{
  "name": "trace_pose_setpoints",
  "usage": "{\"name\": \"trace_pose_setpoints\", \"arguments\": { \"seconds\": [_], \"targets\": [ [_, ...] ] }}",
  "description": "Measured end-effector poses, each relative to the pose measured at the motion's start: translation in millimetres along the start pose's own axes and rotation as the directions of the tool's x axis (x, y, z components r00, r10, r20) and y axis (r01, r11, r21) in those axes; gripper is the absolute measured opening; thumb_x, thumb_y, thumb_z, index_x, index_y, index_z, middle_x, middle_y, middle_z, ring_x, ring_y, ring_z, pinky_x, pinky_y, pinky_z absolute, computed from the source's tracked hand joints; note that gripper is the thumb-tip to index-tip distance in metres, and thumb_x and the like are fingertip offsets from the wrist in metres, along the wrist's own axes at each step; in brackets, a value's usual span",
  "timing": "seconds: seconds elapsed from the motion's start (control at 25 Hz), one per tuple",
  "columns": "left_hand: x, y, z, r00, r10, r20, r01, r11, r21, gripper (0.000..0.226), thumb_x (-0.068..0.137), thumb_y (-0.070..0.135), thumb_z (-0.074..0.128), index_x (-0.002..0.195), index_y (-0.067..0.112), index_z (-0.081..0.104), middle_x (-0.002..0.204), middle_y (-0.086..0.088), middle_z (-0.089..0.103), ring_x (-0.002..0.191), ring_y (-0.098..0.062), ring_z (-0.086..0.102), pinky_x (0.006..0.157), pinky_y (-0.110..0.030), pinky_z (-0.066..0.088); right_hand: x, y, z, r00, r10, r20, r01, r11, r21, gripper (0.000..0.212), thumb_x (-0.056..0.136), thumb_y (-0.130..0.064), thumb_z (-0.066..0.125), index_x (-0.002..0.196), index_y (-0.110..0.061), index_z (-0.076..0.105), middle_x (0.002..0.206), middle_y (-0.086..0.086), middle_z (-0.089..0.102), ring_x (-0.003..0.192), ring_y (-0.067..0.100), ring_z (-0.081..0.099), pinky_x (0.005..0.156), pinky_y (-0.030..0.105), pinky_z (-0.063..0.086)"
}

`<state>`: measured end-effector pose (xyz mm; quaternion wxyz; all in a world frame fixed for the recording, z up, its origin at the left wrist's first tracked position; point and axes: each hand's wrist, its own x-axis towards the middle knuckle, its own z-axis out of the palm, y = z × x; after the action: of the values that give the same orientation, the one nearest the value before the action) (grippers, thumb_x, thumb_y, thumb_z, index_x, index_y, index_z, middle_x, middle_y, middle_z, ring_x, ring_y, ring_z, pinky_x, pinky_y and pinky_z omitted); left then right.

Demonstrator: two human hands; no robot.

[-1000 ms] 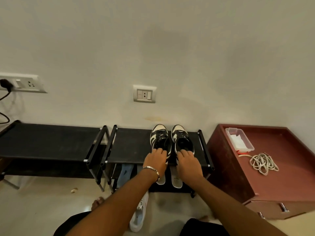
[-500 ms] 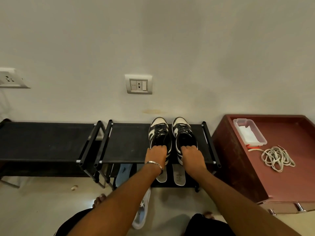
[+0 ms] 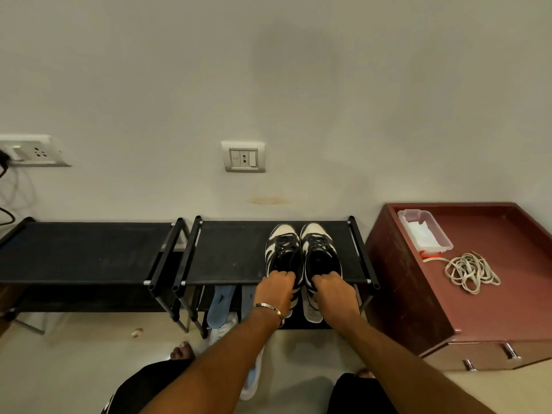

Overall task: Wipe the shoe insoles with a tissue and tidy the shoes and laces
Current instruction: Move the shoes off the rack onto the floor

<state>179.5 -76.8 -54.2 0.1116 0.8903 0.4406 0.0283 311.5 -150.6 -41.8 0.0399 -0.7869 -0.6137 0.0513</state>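
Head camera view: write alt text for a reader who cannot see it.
Both hands, left hand and right hand, grip the heels of a pair of black-and-white sneakers standing side by side, toes to the wall, on a black shoe rack. To the right, a red-brown cabinet carries a clear plastic box and loose white laces.
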Motion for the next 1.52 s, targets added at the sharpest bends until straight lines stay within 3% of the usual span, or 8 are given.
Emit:
{"name": "trace_pose_setpoints", "arguments": {
  "seconds": [0.28, 0.56, 0.88, 1.16, 1.28, 1.52],
  "targets": [
    [-75, 13, -7, 1.0, 0.02, 0.024, -0.021, 0.999, 0.029, 0.023, 0.09, 0.01, 0.059, 0.112, 0.016, 0.054, 0.11, -0.005, 0.06, 0.106, -0.026, 0.055, 0.08, -0.037, 0.047, -79, -23, -14, 1.0, -0.005, -0.001, 0.005, 1.0, 0.001, 0.015, 0.094, -0.018, 0.055, 0.108, -0.016, 0.059, 0.108, 0.001, 0.063, 0.11, 0.019, 0.054, 0.07, 0.029, 0.042],
    [-141, 26, -17, 0.997, 0.072, 0.03, -0.074, 0.993, 0.087, 0.021, 0.093, 0.017, 0.058, 0.113, 0.014, 0.054, 0.112, -0.006, 0.061, 0.107, -0.026, 0.056, 0.076, -0.037, 0.047, -145, -39, -28, 1.0, 0.003, 0.012, -0.003, 1.0, -0.009, 0.019, 0.095, -0.022, 0.053, 0.11, -0.015, 0.063, 0.11, 0.005, 0.064, 0.109, 0.022, 0.056, 0.08, 0.033, 0.048],
    [-206, 34, 3, 0.979, 0.131, 0.159, -0.154, 0.977, 0.147, 0.03, 0.091, 0.03, 0.054, 0.112, 0.009, 0.052, 0.111, -0.013, 0.062, 0.102, -0.033, 0.058, 0.078, -0.039, 0.047, -205, -47, -9, 0.99, -0.018, 0.139, 0.025, 0.999, -0.049, 0.019, 0.094, -0.019, 0.054, 0.109, -0.013, 0.063, 0.111, 0.007, 0.063, 0.107, 0.025, 0.057, 0.076, 0.032, 0.044],
    [-220, 26, 29, 0.95, 0.113, 0.292, -0.161, 0.976, 0.145, 0.029, 0.091, 0.027, 0.054, 0.112, 0.007, 0.053, 0.111, -0.015, 0.062, 0.101, -0.036, 0.058, 0.078, -0.038, 0.045, -214, -49, 19, 0.954, -0.038, 0.299, 0.05, 0.998, -0.034, 0.005, 0.087, -0.021, 0.059, 0.089, -0.016, 0.058, 0.105, 0.009, 0.064, 0.099, 0.028, 0.06, 0.071, 0.034, 0.043],
    [-217, 20, 40, 0.941, 0.091, 0.327, -0.14, 0.982, 0.129, 0.029, 0.09, 0.027, 0.054, 0.112, 0.008, 0.053, 0.11, -0.014, 0.062, 0.101, -0.036, 0.059, 0.077, -0.037, 0.045, -206, -50, 32, 0.941, -0.039, 0.335, 0.058, 0.997, -0.047, 0.01, 0.087, -0.02, 0.061, 0.094, -0.015, 0.063, 0.102, 0.009, 0.066, 0.098, 0.029, 0.061, 0.069, 0.033, 0.04],
    [-201, 2, 77, 0.912, 0.038, 0.409, -0.086, 0.991, 0.099, 0.028, 0.089, 0.028, 0.055, 0.111, 0.01, 0.054, 0.112, -0.013, 0.063, 0.103, -0.034, 0.06, 0.08, -0.038, 0.047, -182, -48, 69, 0.912, -0.026, 0.41, 0.041, 0.999, -0.029, 0.014, 0.088, -0.019, 0.061, 0.1, -0.016, 0.067, 0.102, 0.007, 0.068, 0.098, 0.027, 0.063, 0.077, 0.034, 0.049]
  ]
}}
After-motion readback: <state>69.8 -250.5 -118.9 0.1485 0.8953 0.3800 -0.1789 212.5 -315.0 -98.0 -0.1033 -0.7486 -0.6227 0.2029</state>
